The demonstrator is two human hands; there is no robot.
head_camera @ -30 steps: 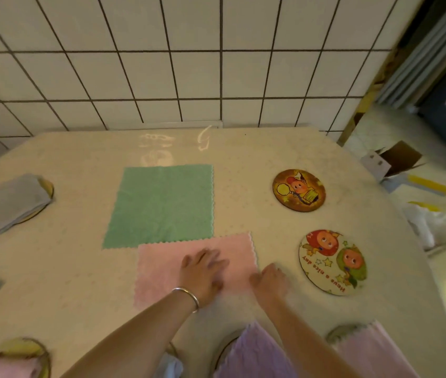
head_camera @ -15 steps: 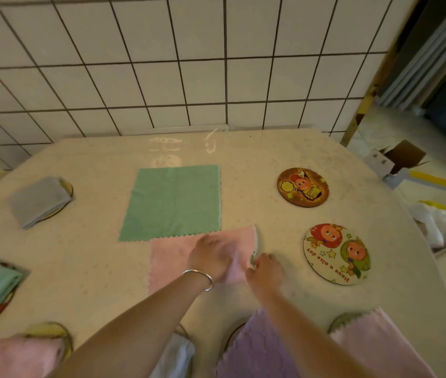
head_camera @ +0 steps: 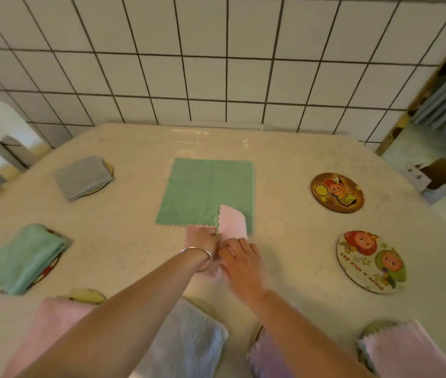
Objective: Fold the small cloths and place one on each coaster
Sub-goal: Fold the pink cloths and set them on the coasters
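Half a second back: pink cloth [head_camera: 231,222] spread wide and flat, right edge only starting to lift. Now bunched narrow between both hands, one flap standing up and leaning over the near right corner of the green cloth [head_camera: 207,190]. Folding well begun, then, though not finished; no placing yet.

Left hand [head_camera: 202,238], silver bangle [head_camera: 196,252] at the wrist, curled down onto the cloth's left part, fingers bent and apparently pinching fabric at the fold line. Right hand [head_camera: 241,264] just beside it, knuckles up, fingers closed on the near portion; exact grip hidden under the hands, so cannot tell how much cloth sits inside.

Long axis now running away from the body toward the tiled wall, scalloped tip pointing at the green cloth. Located mid-table [head_camera: 284,241], near edge of the green cloth touching or overlapped.

Two picture coasters bare to the right: brown coaster [head_camera: 337,192] and "nice day" coaster [head_camera: 370,261]. Probably one of those next.
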